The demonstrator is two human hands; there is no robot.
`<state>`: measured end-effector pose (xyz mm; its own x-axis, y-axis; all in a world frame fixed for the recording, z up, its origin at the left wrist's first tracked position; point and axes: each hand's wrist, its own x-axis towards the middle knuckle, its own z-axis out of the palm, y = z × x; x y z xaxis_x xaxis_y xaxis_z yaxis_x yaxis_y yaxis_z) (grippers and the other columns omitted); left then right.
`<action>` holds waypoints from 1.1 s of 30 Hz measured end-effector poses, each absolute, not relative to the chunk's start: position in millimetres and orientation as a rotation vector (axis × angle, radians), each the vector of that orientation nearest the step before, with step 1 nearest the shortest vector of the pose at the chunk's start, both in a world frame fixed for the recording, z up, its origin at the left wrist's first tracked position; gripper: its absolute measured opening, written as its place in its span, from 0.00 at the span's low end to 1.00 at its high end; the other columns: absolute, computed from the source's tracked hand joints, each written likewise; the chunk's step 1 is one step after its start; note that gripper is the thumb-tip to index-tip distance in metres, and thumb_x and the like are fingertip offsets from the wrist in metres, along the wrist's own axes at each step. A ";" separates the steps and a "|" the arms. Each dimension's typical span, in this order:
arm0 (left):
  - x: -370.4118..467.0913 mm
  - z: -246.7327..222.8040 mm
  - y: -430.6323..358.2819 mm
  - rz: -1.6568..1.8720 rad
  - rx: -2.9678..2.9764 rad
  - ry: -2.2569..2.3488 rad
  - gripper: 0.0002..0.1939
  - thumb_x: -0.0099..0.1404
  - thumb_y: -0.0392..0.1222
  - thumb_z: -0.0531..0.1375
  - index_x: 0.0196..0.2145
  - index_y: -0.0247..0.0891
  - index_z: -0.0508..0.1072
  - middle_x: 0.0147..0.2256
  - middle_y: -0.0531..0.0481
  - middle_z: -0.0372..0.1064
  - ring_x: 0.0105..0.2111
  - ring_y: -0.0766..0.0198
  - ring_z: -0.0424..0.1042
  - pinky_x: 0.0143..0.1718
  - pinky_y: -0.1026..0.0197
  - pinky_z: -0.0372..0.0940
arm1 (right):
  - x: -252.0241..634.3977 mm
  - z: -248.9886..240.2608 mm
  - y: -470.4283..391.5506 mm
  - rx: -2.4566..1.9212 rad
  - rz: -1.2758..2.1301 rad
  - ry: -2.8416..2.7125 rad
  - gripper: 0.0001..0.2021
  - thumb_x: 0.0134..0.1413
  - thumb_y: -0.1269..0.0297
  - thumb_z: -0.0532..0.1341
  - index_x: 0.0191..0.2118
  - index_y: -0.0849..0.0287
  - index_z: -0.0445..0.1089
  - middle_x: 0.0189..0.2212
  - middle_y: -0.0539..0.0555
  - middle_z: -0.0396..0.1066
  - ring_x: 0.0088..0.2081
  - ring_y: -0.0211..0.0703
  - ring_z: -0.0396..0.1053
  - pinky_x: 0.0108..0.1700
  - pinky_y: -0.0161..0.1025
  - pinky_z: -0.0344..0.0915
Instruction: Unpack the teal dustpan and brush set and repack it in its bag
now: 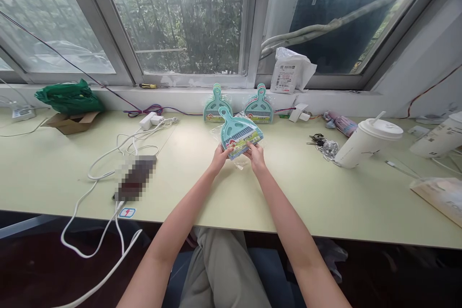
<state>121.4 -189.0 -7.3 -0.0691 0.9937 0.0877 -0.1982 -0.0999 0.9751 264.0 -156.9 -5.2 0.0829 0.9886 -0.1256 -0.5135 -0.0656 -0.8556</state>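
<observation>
A mint-green mini dustpan and brush set (238, 132) in a clear plastic wrapper is held up over the desk, its handle tilted to the upper left. My left hand (219, 158) grips its lower left corner, thumb on the front. On the lower right edge, my right hand (255, 155) closes with the thumb across the printed label. Behind it, against the wall below the window, stand two groups of similar wrapped dustpan sets, one at the left (216, 102) and one at the right (260, 103). The held set partly hides the left group.
White charging cables (96, 178) run round a phone (135, 180) at the left. A green bag (70, 97) lies on a cardboard box (70, 122). On the right are keys (317, 139), a lidded white cup (366, 144) and a folded umbrella (341, 123). A white package (288, 74) stands on the sill.
</observation>
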 end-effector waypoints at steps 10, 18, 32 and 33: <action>120.8 -1.8 -194.0 1.359 1.095 0.960 0.25 0.55 0.45 0.64 0.48 0.37 0.63 0.49 0.42 0.69 0.43 0.53 0.73 0.45 0.43 0.69 | 278.8 -6.5 -151.2 -1.006 1.327 -0.734 0.09 0.49 0.63 0.65 0.35 0.61 0.69 0.27 0.51 0.74 0.24 0.40 0.74 0.35 0.43 0.76; 120.2 1.6 -196.8 1.324 1.118 0.957 0.28 0.55 0.42 0.63 0.52 0.37 0.60 0.52 0.41 0.68 0.43 0.55 0.73 0.41 0.50 0.72 | 279.0 -2.5 -155.1 -1.044 1.354 -0.757 0.06 0.54 0.66 0.61 0.37 0.61 0.69 0.31 0.52 0.75 0.25 0.37 0.74 0.35 0.38 0.75; 67.5 -0.3 -181.4 1.489 0.686 1.034 0.26 0.51 0.32 0.58 0.50 0.33 0.65 0.44 0.42 0.72 0.37 0.58 0.75 0.33 0.59 0.74 | 306.7 -5.3 -153.6 -1.295 0.182 -1.742 0.27 0.55 0.77 0.51 0.60 0.49 0.59 0.61 0.54 0.60 0.61 0.50 0.59 0.54 0.50 0.65; 63.9 -0.2 -182.0 1.465 0.686 1.035 0.25 0.51 0.32 0.58 0.49 0.32 0.66 0.43 0.41 0.73 0.37 0.58 0.75 0.32 0.60 0.73 | 305.8 -6.3 -153.4 -1.234 0.074 -1.839 0.31 0.54 0.78 0.52 0.62 0.47 0.55 0.64 0.51 0.54 0.65 0.50 0.50 0.57 0.51 0.61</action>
<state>63.9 -182.0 -0.2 -0.1713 0.9751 -0.1408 -0.4583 0.0477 0.8875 305.8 -153.4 -6.3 -0.1050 0.7670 0.6331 0.7136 0.5015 -0.4892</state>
